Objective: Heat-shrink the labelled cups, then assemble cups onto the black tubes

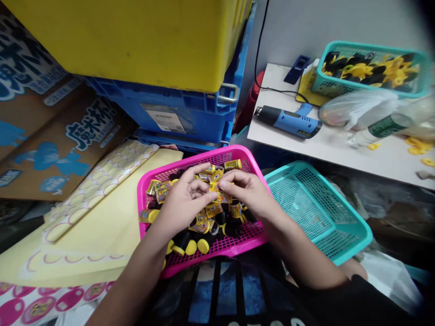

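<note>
At the far left, printed cardboard cartons (47, 136) stand beside a blue plastic crate (176, 113), with a yellow plastic bin (118, 40) stacked on it. Below the cartons lie pale yellow sheets of scalloped labels (91, 217) and a sheet of round pink labels (50, 301), placed close beside the hands, seemingly to keep them within easy reach.

The left hand (185, 203) curves over a pink mesh basket (217, 244), its fingers half closed. The right hand (243, 192) comes in from the other side, and the fingertips of both meet over a shiny yellow-wrapped piece (217, 192). The right hand appears to pinch it, which suits something so small, though the fingers hide too much to say whether the left hand grips it too. Yellow-capped black bottles (181, 242) lie heaped beneath the hands, inside the basket.

To the right, a teal mesh basket (316, 213) sits tilted against the pink one. Beyond it, a white counter (356, 158) carries a blue heat gun (288, 121), a plastic bag (356, 108), and a second teal basket (374, 47) holding black and yellow parts.
</note>
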`<act>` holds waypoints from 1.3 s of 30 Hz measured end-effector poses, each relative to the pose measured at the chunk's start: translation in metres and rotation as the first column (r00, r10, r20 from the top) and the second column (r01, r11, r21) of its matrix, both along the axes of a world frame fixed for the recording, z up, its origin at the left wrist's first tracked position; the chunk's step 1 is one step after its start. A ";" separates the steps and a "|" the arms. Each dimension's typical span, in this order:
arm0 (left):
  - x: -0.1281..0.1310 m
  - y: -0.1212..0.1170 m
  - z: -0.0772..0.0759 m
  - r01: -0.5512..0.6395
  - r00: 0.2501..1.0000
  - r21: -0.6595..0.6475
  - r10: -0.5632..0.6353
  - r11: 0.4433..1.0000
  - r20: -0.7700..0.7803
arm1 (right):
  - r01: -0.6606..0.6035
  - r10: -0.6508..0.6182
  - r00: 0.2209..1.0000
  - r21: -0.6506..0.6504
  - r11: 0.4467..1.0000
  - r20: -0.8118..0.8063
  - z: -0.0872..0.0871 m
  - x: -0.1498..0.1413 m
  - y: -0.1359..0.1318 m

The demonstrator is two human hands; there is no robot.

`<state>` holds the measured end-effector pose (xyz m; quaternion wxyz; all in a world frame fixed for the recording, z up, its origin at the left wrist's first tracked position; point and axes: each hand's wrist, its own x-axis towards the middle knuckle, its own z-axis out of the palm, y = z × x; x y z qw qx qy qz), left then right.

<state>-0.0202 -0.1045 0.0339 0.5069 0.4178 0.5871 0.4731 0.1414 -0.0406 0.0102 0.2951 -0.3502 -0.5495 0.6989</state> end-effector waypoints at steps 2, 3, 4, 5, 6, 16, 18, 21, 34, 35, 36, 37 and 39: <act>0.003 0.003 0.001 -0.011 0.998 0.017 0.010 1.000 0.055 | 0.020 -0.020 0.999 -0.020 1.000 -0.030 0.003 -0.004 0.005; 0.006 0.004 0.000 -0.014 0.996 0.023 0.012 1.000 0.088 | 0.034 -0.037 0.997 -0.056 0.998 -0.061 0.004 -0.006 0.006; 0.008 0.005 -0.001 -0.021 0.993 0.027 0.018 0.999 0.119 | 0.038 -0.045 0.996 -0.080 0.996 -0.083 0.005 -0.006 0.007; 0.010 0.006 -0.003 -0.040 0.988 0.029 0.035 0.999 0.149 | 0.041 -0.048 0.995 -0.080 0.996 -0.090 0.006 -0.005 0.008; 0.011 0.006 -0.006 -0.074 0.982 0.031 0.067 0.997 0.174 | 0.040 -0.043 0.996 -0.052 0.998 -0.074 0.007 -0.001 0.009; -0.013 -0.012 -0.025 -0.384 0.923 0.059 0.380 0.921 0.062 | -0.645 -0.204 0.228 0.305 0.701 0.952 -0.020 0.047 -0.019; -0.015 -0.018 -0.030 -0.386 0.922 0.049 0.384 0.921 0.051 | -0.697 -0.205 0.208 0.292 0.655 0.956 -0.025 0.048 -0.024; -0.018 -0.023 -0.037 -0.336 0.941 0.090 0.337 0.937 0.006 | -0.577 -0.137 0.456 0.409 0.707 0.879 -0.014 0.058 -0.017; -0.012 -0.022 -0.028 -0.077 0.980 0.349 0.136 0.934 -0.148 | -0.100 0.087 0.988 -0.101 0.990 -0.127 0.012 0.032 0.010; -0.012 -0.023 -0.028 -0.072 0.981 0.356 0.130 0.932 -0.143 | -0.120 0.106 0.987 -0.118 0.986 -0.118 0.011 0.030 0.011; -0.012 -0.023 -0.029 -0.063 0.983 0.361 0.121 0.931 -0.141 | -0.136 0.122 0.987 -0.134 0.982 -0.105 0.010 0.029 0.012; -0.012 -0.023 -0.029 -0.049 0.984 0.361 0.108 0.931 -0.145 | -0.148 0.136 0.987 -0.147 0.978 -0.088 0.009 0.030 0.013; -0.012 -0.024 -0.028 -0.023 0.983 0.352 0.085 0.936 -0.161 | -0.169 0.163 0.985 -0.157 0.973 -0.056 0.009 0.031 0.015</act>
